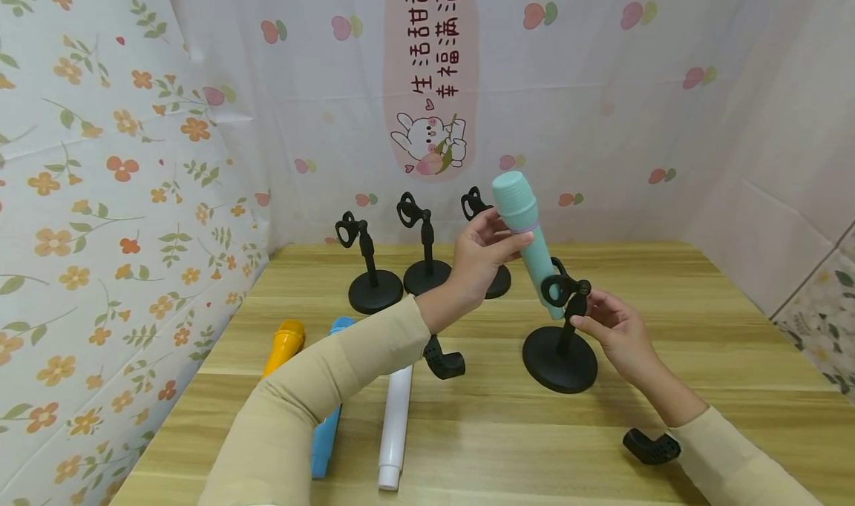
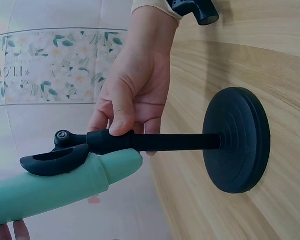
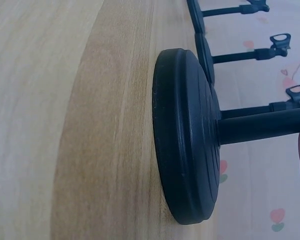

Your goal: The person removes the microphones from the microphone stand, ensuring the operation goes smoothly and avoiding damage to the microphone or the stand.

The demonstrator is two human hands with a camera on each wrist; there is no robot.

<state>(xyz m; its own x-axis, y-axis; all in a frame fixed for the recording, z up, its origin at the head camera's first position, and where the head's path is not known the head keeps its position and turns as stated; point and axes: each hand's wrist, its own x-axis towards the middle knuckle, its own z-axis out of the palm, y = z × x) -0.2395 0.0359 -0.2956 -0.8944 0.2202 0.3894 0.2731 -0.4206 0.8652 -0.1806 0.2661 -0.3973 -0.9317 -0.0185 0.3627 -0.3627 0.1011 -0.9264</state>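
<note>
My left hand (image 1: 482, 257) holds a mint-green microphone (image 1: 516, 200) by its upper body, just below the ribbed head. The microphone leans, head up and to the left. Its lower part lies in the clip (image 2: 57, 161) of a black microphone stand (image 1: 559, 361), and the tail end sticks out past the clip in the left wrist view. With thumb and fingers my right hand (image 1: 617, 335) grips the stand's post below the clip joint. In the right wrist view the round base (image 3: 182, 140) stands on the table.
Behind are three more black stands, the left one (image 1: 375, 291), the middle one (image 1: 427, 272) and a third (image 1: 497, 283) partly hidden by my left hand. On the left lie an orange microphone (image 1: 283, 343), a blue one (image 1: 323, 447) and a white one (image 1: 395, 432), partly under my left sleeve.
</note>
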